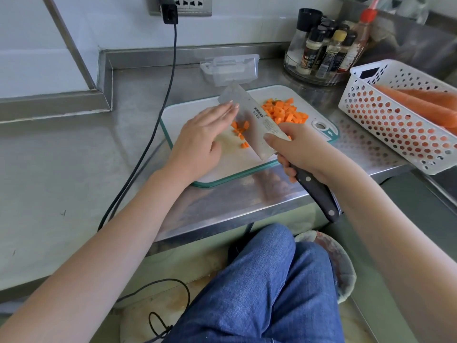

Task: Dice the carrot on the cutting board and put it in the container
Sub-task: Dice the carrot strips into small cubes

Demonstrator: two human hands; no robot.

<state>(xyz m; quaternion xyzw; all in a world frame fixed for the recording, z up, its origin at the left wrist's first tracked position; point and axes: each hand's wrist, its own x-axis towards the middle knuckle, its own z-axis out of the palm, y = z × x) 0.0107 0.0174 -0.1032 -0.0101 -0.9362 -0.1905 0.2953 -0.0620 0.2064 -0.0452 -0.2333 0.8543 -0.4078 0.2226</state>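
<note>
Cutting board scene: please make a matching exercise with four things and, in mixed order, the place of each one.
Things:
1. cleaver
2. clear container
3. whole carrots
4. diced carrot pile

Places:
A. in the white basket
B. on the cutting board, right of the blade
C. behind the board, on the steel counter
D. in the right hand

Pairs: 1-D, 2-C, 3-A, 4-B

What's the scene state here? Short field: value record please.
left hand: left hand flat, fingertips against cleaver blade
right hand: right hand grips cleaver handle
board: cutting board holds diced carrot right of blade, few pieces left of it
container: clear container behind board, no carrot visible inside
basket: white basket with whole carrots
</note>
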